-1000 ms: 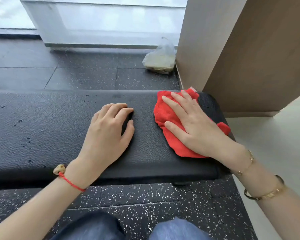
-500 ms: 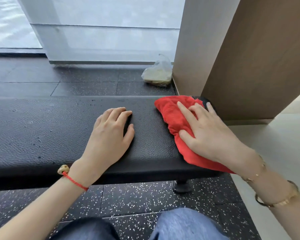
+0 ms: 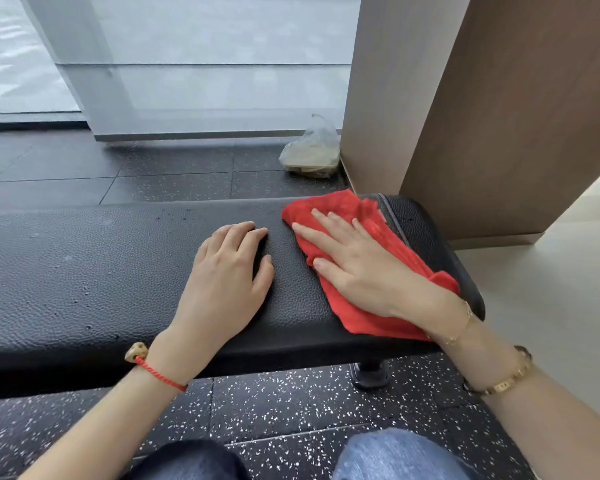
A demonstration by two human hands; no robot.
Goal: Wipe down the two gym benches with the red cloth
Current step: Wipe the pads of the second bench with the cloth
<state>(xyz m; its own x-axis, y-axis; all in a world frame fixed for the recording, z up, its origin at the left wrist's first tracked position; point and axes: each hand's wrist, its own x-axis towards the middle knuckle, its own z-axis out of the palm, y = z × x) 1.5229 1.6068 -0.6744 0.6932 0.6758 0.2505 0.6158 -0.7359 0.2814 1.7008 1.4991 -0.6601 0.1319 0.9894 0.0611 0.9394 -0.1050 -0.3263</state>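
Head view: wiping the right end of a black gym bench (image 3: 118, 271), with the cloth now back on top of the pad.

Half a second ago the red cloth (image 3: 357, 306) hung over the bench's near edge; now it lies wholly on the pad beside the end seam, from far edge to near edge, so this end has likely had a full pass, while the speckled stretch to the left looks unwiped. The right hand (image 3: 364, 271) presses the cloth flat with straight, spread fingers, gripping nothing. The left hand (image 3: 226, 282), loosely curled and holding nothing, rests on the pad just left of the cloth as before. Behind the bench: flecked rubber floor tiles (image 3: 291, 403), a wood-panelled column (image 3: 499, 116), and a plastic bag (image 3: 310, 150) at the column's foot. No second bench is in view.
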